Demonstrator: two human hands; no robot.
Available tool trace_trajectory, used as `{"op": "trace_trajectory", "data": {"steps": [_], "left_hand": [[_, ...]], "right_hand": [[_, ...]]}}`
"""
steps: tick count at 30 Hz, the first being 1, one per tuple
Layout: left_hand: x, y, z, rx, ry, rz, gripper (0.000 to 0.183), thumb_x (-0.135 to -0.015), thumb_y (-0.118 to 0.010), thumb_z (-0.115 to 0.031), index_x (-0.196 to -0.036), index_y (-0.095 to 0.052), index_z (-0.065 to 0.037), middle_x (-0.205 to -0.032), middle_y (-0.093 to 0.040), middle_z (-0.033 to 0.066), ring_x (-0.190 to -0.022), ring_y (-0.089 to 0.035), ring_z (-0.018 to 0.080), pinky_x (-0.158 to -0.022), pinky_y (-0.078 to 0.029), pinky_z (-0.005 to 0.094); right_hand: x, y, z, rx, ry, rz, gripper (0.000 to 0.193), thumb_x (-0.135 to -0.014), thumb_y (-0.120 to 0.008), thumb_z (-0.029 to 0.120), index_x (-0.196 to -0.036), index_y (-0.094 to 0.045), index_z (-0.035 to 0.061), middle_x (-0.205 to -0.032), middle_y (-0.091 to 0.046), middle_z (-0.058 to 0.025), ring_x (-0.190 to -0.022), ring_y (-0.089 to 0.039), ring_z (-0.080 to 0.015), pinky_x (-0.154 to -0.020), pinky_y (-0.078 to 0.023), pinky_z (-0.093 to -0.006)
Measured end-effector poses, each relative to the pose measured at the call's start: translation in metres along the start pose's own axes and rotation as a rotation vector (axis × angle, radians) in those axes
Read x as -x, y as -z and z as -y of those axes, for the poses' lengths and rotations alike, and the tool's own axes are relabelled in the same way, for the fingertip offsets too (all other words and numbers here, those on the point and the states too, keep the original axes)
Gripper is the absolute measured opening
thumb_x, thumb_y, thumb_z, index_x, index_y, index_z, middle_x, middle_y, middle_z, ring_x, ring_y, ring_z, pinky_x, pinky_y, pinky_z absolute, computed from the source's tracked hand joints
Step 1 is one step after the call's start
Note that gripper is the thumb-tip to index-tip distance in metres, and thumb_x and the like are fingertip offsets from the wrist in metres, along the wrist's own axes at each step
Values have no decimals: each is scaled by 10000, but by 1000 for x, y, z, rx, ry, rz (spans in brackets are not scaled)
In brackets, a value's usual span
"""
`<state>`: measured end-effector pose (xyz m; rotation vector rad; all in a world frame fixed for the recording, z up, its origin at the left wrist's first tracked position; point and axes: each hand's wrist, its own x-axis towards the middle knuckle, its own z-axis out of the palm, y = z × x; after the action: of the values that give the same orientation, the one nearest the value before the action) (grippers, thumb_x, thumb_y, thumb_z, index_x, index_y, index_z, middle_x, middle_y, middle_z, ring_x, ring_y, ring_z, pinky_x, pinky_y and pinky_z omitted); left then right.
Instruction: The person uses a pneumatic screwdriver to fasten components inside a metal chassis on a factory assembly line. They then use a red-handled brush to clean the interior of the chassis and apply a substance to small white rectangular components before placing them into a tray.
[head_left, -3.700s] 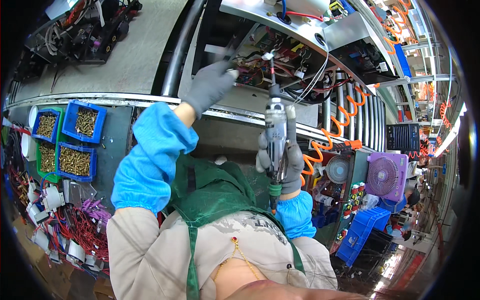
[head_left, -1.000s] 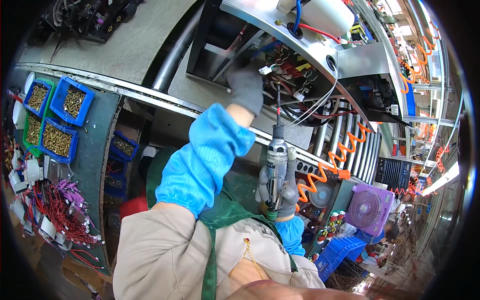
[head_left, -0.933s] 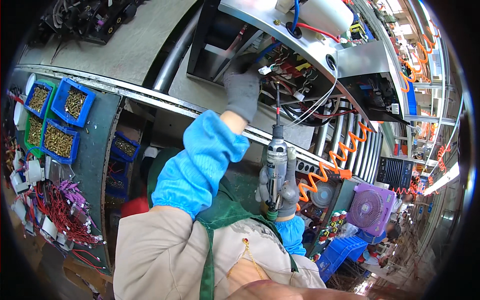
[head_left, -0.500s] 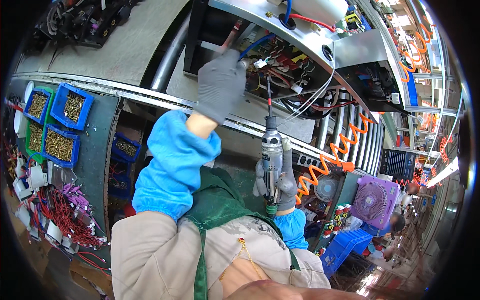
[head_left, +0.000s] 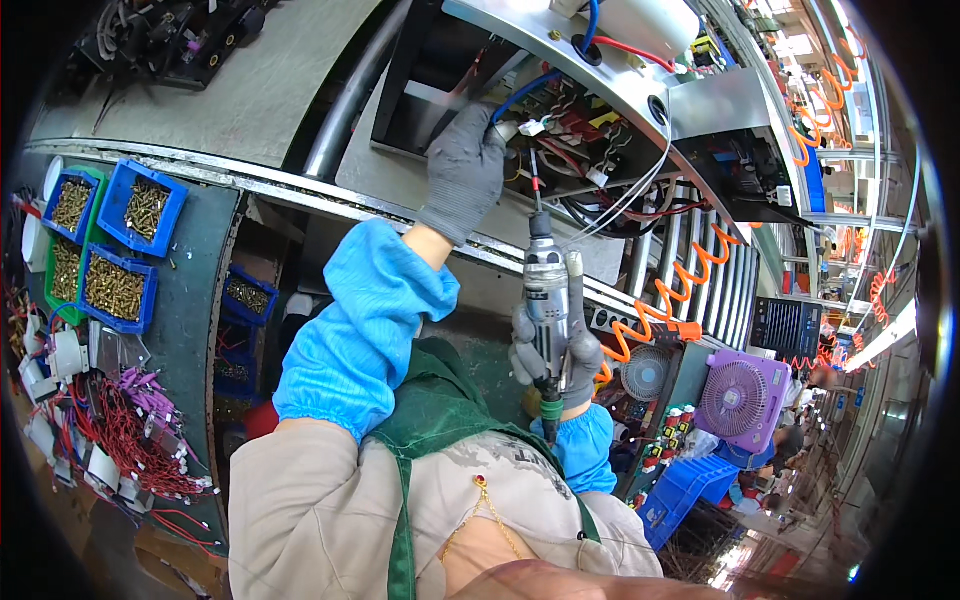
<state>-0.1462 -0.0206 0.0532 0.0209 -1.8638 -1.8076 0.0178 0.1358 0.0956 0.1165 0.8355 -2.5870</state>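
Observation:
My left hand (head_left: 465, 175), in a grey glove, reaches to the opening of a metal cabinet (head_left: 545, 45). Its fingers are closed at the end of a blue tube (head_left: 525, 92), beside a small white connector (head_left: 530, 128); the fingertips are partly hidden. In my right hand (head_left: 580, 350), also gloved, is a silver power screwdriver (head_left: 546, 300), held upright in the picture. Its long bit (head_left: 535, 175), with a red band, points into the wiring (head_left: 585, 140) inside the cabinet. Whether the tip touches a screw I cannot tell.
Blue bins of brass screws (head_left: 143, 208) stand on the left bench, above bundles of red wires (head_left: 130, 435). An orange coiled air hose (head_left: 675, 285) runs close to my right hand. Rollers (head_left: 715, 270), a purple fan (head_left: 742, 395) and a blue crate (head_left: 685, 495) are at the right.
My left hand has shifted slightly right, and the blue tube's end with it. The screwdriver has come back a little toward me, its body turned slightly in my right hand.

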Motion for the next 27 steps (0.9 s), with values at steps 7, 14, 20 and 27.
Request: {"op": "trace_trajectory", "data": {"steps": [7,14,20,27], "left_hand": [[-3,-38,10,-25,-30,-185,190,-834,-540,-69,-1020,-557,-34,-900,-614,221,-856,-589,423,-724,-475,443],[-8,-43,11,-23,30,-133,167,-840,-541,-91,-991,-571,-28,-920,-622,216,-871,-598,414,-744,-480,439],[-5,-2,-21,-468,72,238,184,-849,-555,-184,-979,-584,-56,-875,-629,189,-766,-627,364,-670,-513,441],[-27,10,-25,-988,-146,578,138,-777,-582,-143,-725,-709,-133,-683,-664,106,-647,-679,268,-539,-528,377]], "right_hand": [[-22,7,6,464,82,-116,994,-686,-723,302,-1487,-135,281,-914,-521,-176,-517,-561,-206,-428,-525,-334],[-37,3,-6,720,159,-255,1042,-633,-750,390,-1484,-175,218,-890,-516,-110,-568,-565,-177,-469,-507,-279],[-39,15,-13,394,174,-103,937,-731,-713,202,-1480,-155,291,-914,-547,-190,-556,-606,-226,-475,-568,-350],[-45,6,-25,320,210,-116,956,-712,-729,238,-1478,-159,297,-901,-549,-177,-526,-588,-215,-443,-548,-337]]}}
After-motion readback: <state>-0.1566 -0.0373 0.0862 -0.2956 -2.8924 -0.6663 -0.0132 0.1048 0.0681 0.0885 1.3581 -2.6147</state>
